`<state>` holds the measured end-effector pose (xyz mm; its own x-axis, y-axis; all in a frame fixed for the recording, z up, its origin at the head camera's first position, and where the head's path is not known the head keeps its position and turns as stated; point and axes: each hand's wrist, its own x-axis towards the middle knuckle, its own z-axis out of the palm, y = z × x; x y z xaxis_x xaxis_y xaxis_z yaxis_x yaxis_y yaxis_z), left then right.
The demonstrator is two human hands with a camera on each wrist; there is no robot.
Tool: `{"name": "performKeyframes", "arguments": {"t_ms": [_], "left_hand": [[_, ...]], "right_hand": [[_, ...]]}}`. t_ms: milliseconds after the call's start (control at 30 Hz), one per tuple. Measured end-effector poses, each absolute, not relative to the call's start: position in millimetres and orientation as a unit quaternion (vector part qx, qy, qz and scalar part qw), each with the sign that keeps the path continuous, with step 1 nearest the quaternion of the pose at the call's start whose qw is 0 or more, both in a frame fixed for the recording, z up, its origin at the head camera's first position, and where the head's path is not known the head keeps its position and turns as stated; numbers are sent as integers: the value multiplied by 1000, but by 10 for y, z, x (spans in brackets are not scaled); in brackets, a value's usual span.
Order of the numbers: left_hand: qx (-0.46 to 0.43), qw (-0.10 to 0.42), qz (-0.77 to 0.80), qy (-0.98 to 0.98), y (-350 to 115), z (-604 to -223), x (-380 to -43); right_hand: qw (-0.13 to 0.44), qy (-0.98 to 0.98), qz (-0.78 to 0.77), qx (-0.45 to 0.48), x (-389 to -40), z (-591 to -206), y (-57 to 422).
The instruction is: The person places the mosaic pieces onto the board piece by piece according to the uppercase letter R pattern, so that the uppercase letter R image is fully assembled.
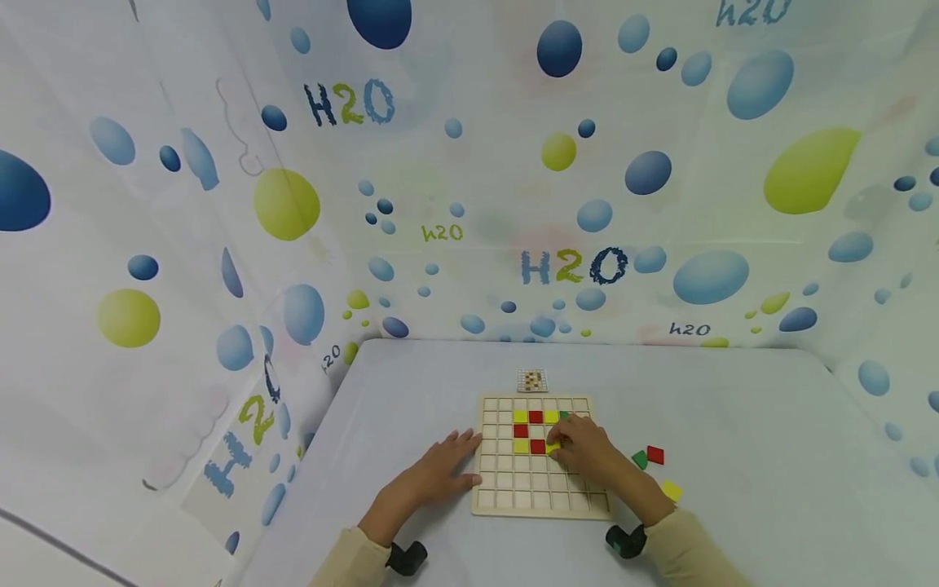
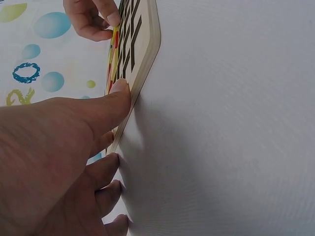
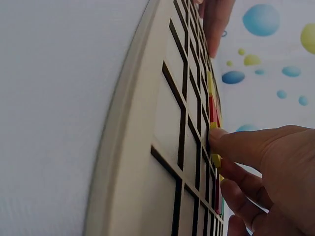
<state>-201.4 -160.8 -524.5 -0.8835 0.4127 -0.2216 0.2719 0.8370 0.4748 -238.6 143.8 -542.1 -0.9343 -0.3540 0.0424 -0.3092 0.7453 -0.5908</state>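
A square wooden grid board [image 1: 539,515] lies on the table, with red and yellow tiles forming a partial ring in its upper middle. My right hand [image 1: 587,448] reaches over the board's right half. Its thumb and fingers pinch a yellow tile [image 1: 553,447] at the ring's lower right corner, partly covering it. Just above those fingers shows a green tile [image 1: 564,416], also partly covered. At the board's left edge rests my left hand [image 1: 443,470], fingers spread. In the left wrist view the left thumb [image 2: 120,88] touches the board's rim.
Right of the board lie a loose red tile [image 1: 655,455], a green triangular tile [image 1: 641,460] and a yellow tile [image 1: 671,491], partly behind the right forearm. A small pattern card [image 1: 531,381] sits beyond the board's far edge. A printed curtain [image 1: 484,163] surrounds the table.
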Motion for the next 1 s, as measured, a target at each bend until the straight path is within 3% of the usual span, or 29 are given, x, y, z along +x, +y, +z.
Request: {"name": "performKeyframes", "arguments": {"t_ms": [633, 1000], "left_hand": [[178, 159, 221, 946, -1598, -5259, -2007], [187, 153, 234, 942, -1613, -5236, -1997]], "right_hand": [[20, 945, -279, -168, -2344, -5389, 1455], [-34, 938, -268, -218, -2286, -5496, 1485]]}}
